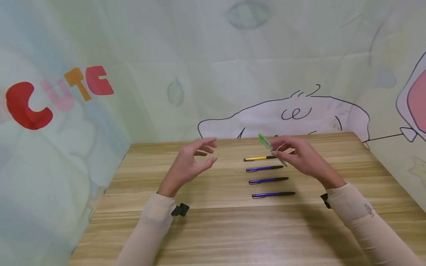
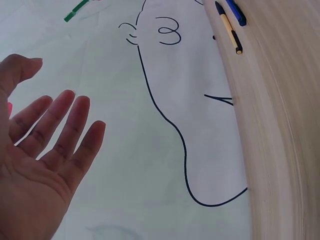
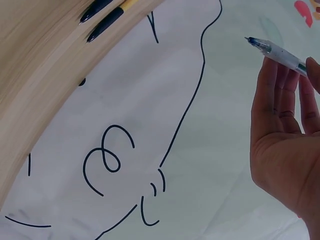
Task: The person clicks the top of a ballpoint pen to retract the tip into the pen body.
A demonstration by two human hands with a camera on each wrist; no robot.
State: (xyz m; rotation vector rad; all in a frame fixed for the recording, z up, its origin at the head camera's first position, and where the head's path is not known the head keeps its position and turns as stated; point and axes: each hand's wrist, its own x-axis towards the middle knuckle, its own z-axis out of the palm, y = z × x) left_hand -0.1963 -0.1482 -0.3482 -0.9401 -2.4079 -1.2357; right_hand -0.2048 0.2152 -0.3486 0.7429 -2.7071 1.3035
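Observation:
My right hand [image 1: 297,155] pinches a green and clear pen [image 1: 265,142] between thumb and fingers, above the table. In the right wrist view the clear barrel of the pen [image 3: 280,54] and its dark tip point away from the hand [image 3: 285,145]. To the left, my left hand [image 1: 191,160] hovers with relaxed fingers and holds nothing. Below the right hand lies a yellow pen [image 1: 259,159] with a black end, partly behind the green pen. Nearer to me lie three blue pens, the far one [image 1: 263,169], the middle one [image 1: 266,181] and the near one [image 1: 271,195], roughly parallel.
The wooden table [image 1: 213,236] meets a printed cloth backdrop [image 1: 186,66] at its far edge. Cloth also hangs along the left and right sides. A dark wrist camera [image 1: 180,210] sits on the left sleeve, another [image 1: 325,201] on the right.

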